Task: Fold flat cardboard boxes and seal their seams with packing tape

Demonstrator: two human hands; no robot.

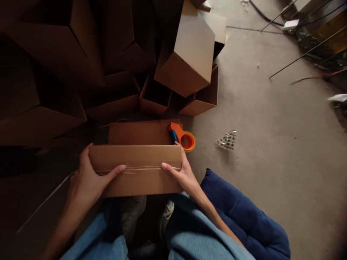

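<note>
Between my two hands is a brown cardboard box (138, 186), with a strip of clear tape running along the seam of the face towards me. My left hand (90, 177) grips its left end, thumb lying on the tape. At the right end my right hand (183, 171) holds it the same way, thumb near the seam. The fingers behind the box are mostly hidden. Just past my right fingertips lies an orange tape dispenser (177, 130) with a roll of tape, resting on flat brown cardboard (138, 133).
Several open cardboard boxes (193, 50) are piled ahead and to the left, partly in shadow. A dark blue cushion (244, 216) lies on the concrete floor (271, 144) to my right. Beyond it are a crumpled patterned wrapper (228, 140) and thin rods (292, 63).
</note>
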